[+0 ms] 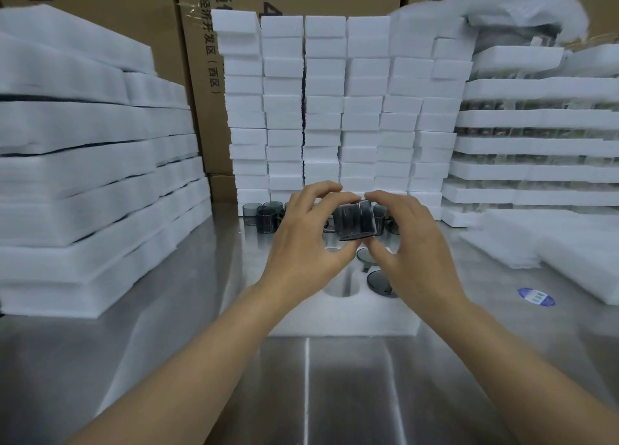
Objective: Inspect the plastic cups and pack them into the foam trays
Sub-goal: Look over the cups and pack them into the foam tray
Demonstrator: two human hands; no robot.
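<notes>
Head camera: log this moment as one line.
phase: inspect | left hand, right hand: pinch dark cup above foam tray | tray: one empty slot | loose cups: behind

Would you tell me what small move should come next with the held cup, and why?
Probably lower the cup into the empty pocket of the foam tray just below: the left hand and right hand pinch it above the tray, whose neighbouring pockets already hold cups.
</notes>
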